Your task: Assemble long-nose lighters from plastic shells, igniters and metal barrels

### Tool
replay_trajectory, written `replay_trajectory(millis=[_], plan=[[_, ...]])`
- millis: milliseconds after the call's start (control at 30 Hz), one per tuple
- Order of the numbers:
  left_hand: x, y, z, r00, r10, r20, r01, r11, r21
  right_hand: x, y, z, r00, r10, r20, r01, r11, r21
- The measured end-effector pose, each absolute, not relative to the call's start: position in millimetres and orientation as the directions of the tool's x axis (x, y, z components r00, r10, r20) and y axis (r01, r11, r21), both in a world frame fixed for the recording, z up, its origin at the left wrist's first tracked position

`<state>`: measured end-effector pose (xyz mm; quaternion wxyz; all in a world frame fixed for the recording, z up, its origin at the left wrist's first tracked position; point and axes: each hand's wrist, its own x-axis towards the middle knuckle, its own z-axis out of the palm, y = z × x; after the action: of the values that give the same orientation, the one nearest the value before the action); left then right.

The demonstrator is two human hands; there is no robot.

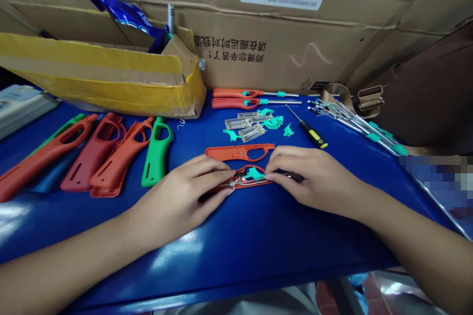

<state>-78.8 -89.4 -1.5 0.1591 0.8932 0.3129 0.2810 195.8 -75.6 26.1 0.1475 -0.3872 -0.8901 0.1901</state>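
My left hand (188, 187) closes around the handle end of an open orange-red lighter shell (254, 185) on the blue table. Inside the shell sit a teal trigger (254, 173) and thin pale wires. At the shell's nozzle end, my right hand (310, 172) has its thumb and fingers pinched together beside the trigger; what lies between its fingertips is mostly covered. Just beyond both hands lies a separate orange shell half (226, 152), inner side up. Clear fuel tanks (252, 131) and loose teal triggers (273, 122) are heaped farther back.
A screwdriver (311, 132) lies right of the tanks, near a bundle of metal lighter tubes (351, 119). Two assembled lighters (236, 103) lie behind. Several coloured shells (157, 157) are at left, below a yellow-taped box (148, 81). A large carton (295, 44) stands behind.
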Motion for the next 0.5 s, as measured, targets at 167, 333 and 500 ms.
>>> replay_trajectory(millis=[167,333,500], plan=[[-78.3,-89.5,0.1,0.661,0.648,0.379,0.459,-0.749,0.479,195.1,-73.2,25.1,-0.659,0.744,0.111,0.661,0.643,-0.386],[-79.0,-89.9,0.8,0.658,0.657,0.368,0.468,-0.74,0.483,196.3,-74.2,25.1,-0.703,0.704,0.102,0.639,0.689,-0.342],[-77.8,-88.9,1.4,0.661,0.654,0.367,0.468,-0.742,0.48,196.5,-75.0,25.6,-0.734,0.676,0.072,0.624,0.712,-0.323]])
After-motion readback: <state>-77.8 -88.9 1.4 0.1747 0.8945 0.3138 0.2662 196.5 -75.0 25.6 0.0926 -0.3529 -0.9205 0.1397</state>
